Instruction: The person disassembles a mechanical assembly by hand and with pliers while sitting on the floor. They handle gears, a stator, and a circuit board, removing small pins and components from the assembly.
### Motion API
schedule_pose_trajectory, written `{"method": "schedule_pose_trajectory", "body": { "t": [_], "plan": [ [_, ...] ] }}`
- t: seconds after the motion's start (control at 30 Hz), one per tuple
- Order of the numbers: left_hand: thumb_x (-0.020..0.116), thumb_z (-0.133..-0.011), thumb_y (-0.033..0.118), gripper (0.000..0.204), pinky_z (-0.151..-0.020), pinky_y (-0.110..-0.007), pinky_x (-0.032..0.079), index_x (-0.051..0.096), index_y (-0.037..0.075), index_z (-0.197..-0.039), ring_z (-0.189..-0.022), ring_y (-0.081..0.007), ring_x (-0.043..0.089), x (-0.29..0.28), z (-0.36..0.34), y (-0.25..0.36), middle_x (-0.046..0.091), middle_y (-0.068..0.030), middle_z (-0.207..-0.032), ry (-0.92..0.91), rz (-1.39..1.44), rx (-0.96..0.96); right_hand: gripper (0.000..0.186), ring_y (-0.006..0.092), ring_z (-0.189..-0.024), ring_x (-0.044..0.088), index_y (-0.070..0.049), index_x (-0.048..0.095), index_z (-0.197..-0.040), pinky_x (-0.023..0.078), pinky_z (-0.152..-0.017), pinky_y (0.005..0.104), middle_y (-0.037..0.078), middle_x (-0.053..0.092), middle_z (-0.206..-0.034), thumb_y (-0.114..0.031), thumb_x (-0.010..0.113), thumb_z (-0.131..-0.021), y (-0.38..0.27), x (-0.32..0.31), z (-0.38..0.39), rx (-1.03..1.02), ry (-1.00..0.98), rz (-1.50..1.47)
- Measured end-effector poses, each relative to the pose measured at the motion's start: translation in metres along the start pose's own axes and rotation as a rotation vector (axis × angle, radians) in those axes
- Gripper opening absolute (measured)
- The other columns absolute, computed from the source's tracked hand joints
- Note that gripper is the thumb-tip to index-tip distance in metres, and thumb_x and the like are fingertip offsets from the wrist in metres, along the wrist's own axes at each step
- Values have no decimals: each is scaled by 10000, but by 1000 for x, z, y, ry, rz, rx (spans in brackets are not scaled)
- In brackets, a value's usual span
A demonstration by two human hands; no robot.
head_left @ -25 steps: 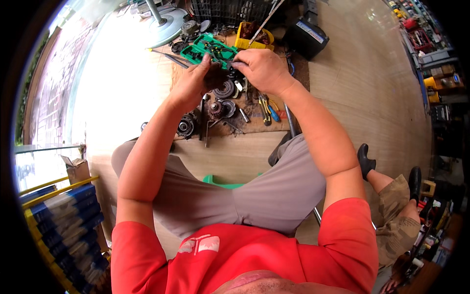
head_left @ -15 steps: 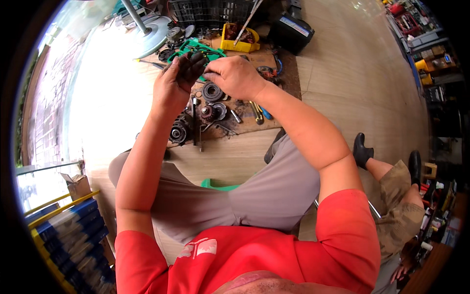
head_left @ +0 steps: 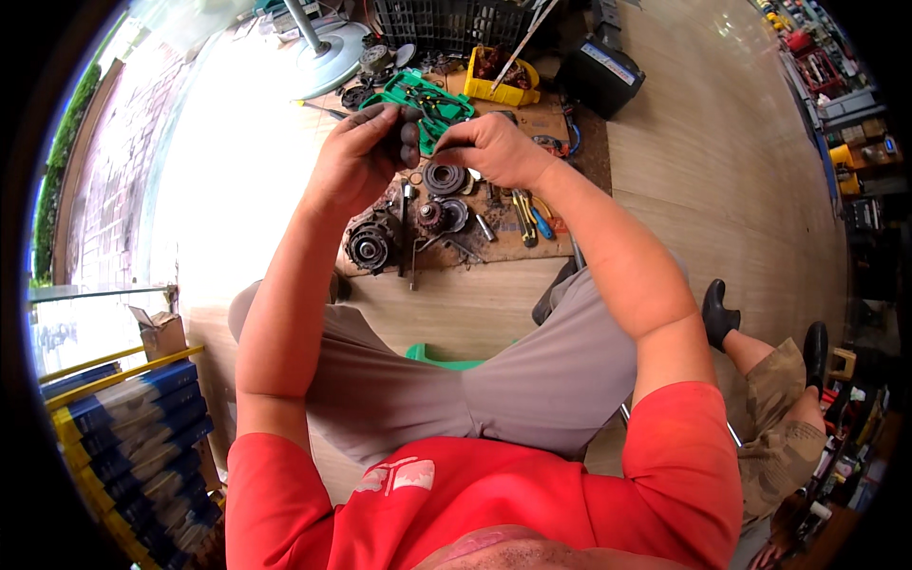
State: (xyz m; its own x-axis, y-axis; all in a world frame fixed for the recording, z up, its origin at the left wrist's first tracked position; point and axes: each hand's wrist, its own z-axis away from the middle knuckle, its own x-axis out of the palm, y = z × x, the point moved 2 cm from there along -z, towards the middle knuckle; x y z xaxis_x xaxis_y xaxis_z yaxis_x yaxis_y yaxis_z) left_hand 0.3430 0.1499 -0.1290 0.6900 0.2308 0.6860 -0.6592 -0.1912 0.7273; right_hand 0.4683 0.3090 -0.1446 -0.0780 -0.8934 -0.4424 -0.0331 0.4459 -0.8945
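Observation:
My left hand, its fingers blackened with grease, is curled with the palm turned inward above the cardboard work mat. Whatever lies in those fingers is hidden. A short gap to the right, my right hand has thumb and fingers pinched together, pointing at the left one; I cannot make out anything between them. Beneath the hands lie a dark ringed pulley, a rotor-like part beside a metal cup, and a round alternator-like housing. An open green tool case sits just beyond.
A yellow bin and a black battery stand at the back, near a black crate. Pliers and a metal socket lie at right. Another person's legs are at far right; stacked blue boxes at left.
My hands have moved apart, the right one going rightward. The left fingers, more spread before, have curled in. The whole view has shifted slightly.

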Motion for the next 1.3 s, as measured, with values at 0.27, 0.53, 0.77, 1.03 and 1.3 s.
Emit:
{"method": "schedule_pose_trajectory", "body": {
  "t": [0.27, 0.53, 0.77, 1.03, 1.3],
  "plan": [
    [487, -995, 408, 521, -830, -356, 545, 584, -82, -1146, -935, -235, 669, 5, 11, -17, 670, -166, -1030, 52, -414, -358, 212, 242, -724, 635, -37, 685, -903, 485, -674, 315, 125, 671, -807, -245, 671, -867, -10, -29, 5, -43, 157, 453],
    [333, -998, 549, 730, -1021, -387, 434, 487, -110, -1271, -1153, -251, 573, 4, 1, -31, 584, -191, -1239, 184, -436, -215, 210, 301, -694, 621, -35, 672, -909, 474, -646, 380, 162, 640, -761, -240, 639, -883, -23, -11, 9, -16, 314, 504],
    [272, -1013, 503, 697, -1132, -468, 320, 369, -99, -1351, -1319, -367, 420, 4, -9, -20, 462, -268, -1364, 121, 155, 34, 187, 256, -771, 662, -17, 661, -1021, 508, -724, 333, 175, 682, -866, -145, 605, -896, -36, 9, 18, 19, 251, 190],
    [269, -1008, 515, 699, -1108, -486, 355, 365, -90, -1344, -1286, -380, 450, 5, -9, -18, 457, -263, -1357, 59, 268, 122, 172, 288, -751, 656, -21, 660, -1002, 502, -705, 343, 188, 670, -841, -143, 612, -891, -36, 11, 19, 14, 211, 213],
    [363, -1011, 437, 575, -928, -406, 456, 450, -61, -1286, -1004, -294, 576, -3, -9, -18, 590, -171, -1130, -51, 269, 90, 168, 355, -790, 630, -40, 661, -983, 497, -692, 369, 175, 663, -856, -162, 639, -869, -33, 4, 20, -31, 154, 309]
  ]
}}
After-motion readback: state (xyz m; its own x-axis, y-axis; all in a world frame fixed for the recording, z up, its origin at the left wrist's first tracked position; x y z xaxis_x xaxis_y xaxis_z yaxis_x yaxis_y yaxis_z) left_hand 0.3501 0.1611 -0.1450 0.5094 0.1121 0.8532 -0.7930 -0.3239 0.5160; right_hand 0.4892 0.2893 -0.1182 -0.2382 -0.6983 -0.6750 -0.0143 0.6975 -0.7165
